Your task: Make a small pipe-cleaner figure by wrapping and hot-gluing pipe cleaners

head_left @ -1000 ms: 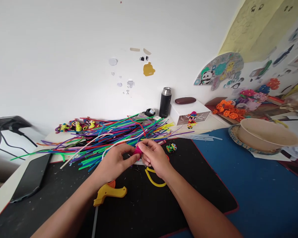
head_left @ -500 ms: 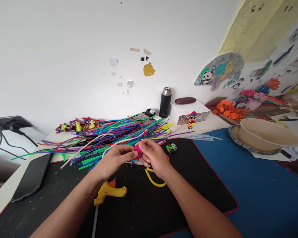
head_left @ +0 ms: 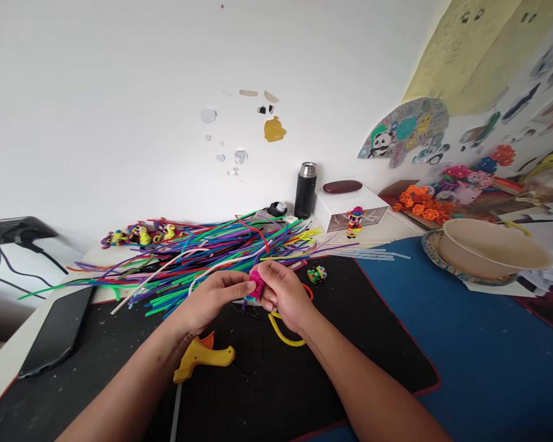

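Note:
Between my two hands is a small pink piece of twisted pipe cleaner (head_left: 257, 286), with blue-green at its lower end and a purple stem sticking out. My left hand (head_left: 215, 294) pinches it from the left with thumb and fingers. My right hand (head_left: 284, 293) grips its other side, thumb on top and fingers curled beneath. Just under my right hand, a bent yellow pipe cleaner (head_left: 286, 337) lies on the black mat (head_left: 276, 393). A yellow glue gun (head_left: 203, 359) with a glue stick in it rests below my left wrist.
Behind my hands spreads a heap of colourful pipe cleaners (head_left: 203, 261). A green figure piece (head_left: 316, 274) lies right of my hands. Farther back stand a black thermos (head_left: 306, 190) and a small figure (head_left: 354, 222). A phone (head_left: 59, 331) is at left, a beige bowl (head_left: 493, 248) at right.
My right hand has shifted slightly down, and more of the pink piece shows between my fingers. Both hands keep their hold; the view has moved a little.

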Action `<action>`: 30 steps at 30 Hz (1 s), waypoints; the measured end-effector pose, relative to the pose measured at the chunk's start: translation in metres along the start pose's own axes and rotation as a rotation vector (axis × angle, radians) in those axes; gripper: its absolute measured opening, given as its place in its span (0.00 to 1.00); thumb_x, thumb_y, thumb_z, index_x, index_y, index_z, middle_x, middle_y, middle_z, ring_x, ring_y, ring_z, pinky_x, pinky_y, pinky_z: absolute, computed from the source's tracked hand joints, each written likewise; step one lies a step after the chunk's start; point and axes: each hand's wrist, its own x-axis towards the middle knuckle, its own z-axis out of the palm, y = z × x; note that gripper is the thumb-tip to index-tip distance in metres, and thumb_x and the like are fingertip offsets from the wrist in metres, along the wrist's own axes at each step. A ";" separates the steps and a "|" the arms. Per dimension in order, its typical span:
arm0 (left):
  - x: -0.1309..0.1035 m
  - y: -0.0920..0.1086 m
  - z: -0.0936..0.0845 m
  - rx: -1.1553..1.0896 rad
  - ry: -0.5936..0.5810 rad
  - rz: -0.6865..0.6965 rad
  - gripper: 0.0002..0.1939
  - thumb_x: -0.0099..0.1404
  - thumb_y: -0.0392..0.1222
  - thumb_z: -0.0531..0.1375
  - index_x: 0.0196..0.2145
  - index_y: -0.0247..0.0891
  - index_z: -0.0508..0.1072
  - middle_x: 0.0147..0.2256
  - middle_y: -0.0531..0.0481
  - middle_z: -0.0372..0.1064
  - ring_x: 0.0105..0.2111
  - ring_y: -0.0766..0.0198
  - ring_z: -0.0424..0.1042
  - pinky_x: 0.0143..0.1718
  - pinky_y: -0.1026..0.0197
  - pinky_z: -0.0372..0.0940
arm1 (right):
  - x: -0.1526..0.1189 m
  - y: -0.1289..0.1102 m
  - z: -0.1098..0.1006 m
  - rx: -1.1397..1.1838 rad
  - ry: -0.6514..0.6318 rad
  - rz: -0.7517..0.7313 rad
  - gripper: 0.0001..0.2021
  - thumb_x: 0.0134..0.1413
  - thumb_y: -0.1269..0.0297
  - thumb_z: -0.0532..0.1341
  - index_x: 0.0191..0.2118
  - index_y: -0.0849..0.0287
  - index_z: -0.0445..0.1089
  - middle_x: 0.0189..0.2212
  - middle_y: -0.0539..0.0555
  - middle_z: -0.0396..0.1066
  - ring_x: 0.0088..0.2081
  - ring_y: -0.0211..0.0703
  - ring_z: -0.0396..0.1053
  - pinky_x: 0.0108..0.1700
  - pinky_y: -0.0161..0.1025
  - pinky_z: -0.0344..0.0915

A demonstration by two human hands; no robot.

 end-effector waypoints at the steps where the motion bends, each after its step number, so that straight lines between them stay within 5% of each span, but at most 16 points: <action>1: 0.000 0.002 0.001 0.004 -0.003 -0.003 0.18 0.56 0.57 0.75 0.31 0.38 0.86 0.31 0.47 0.81 0.36 0.54 0.75 0.47 0.55 0.67 | 0.000 0.001 0.000 0.003 0.004 0.007 0.25 0.51 0.39 0.76 0.35 0.58 0.72 0.13 0.37 0.53 0.15 0.29 0.45 0.17 0.29 0.49; 14: -0.004 0.003 -0.002 0.066 -0.082 0.025 0.30 0.57 0.70 0.72 0.41 0.38 0.85 0.41 0.42 0.84 0.43 0.48 0.79 0.52 0.50 0.70 | 0.000 -0.004 0.001 0.015 0.067 -0.042 0.27 0.49 0.39 0.76 0.28 0.57 0.68 0.14 0.38 0.51 0.16 0.28 0.45 0.18 0.30 0.44; 23: -0.003 0.000 -0.001 0.178 -0.049 0.134 0.17 0.62 0.54 0.73 0.40 0.38 0.84 0.40 0.44 0.84 0.43 0.51 0.80 0.50 0.53 0.72 | 0.001 -0.006 0.001 0.008 0.099 -0.030 0.28 0.47 0.37 0.77 0.30 0.58 0.70 0.14 0.38 0.51 0.16 0.29 0.44 0.18 0.30 0.44; 30: -0.003 0.002 0.002 0.336 0.051 0.196 0.17 0.66 0.56 0.68 0.40 0.39 0.84 0.40 0.45 0.85 0.42 0.49 0.81 0.47 0.53 0.73 | 0.004 -0.002 -0.004 0.026 0.110 -0.062 0.26 0.50 0.39 0.76 0.32 0.57 0.70 0.14 0.37 0.51 0.16 0.29 0.44 0.18 0.30 0.44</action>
